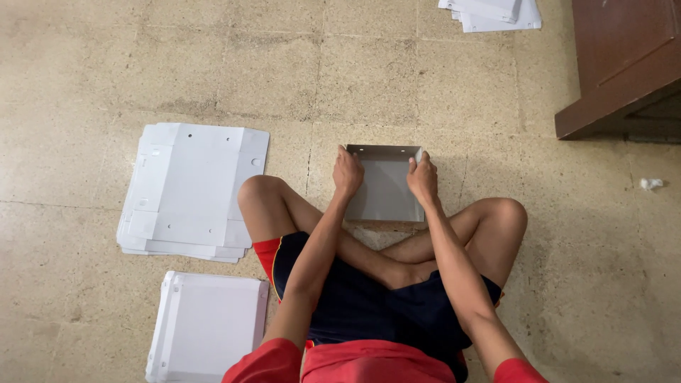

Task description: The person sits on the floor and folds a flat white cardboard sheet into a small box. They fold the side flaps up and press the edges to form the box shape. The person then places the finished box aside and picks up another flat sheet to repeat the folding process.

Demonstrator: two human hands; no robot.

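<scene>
I sit cross-legged on the floor with a folded grey-white cardboard box [385,190] in front of my shins, its open side up. My left hand [347,172] grips the box's left wall near the far corner. My right hand [423,178] grips the right wall near the far corner. Both hands have fingers curled over the wall edges.
A stack of flat white box blanks [190,190] lies on the tiled floor to my left. A folded white tray-like box [207,325] sits nearer at lower left. More white sheets [491,14] lie at the top. A brown wooden cabinet [624,64] stands at upper right. A paper scrap [650,184] lies at right.
</scene>
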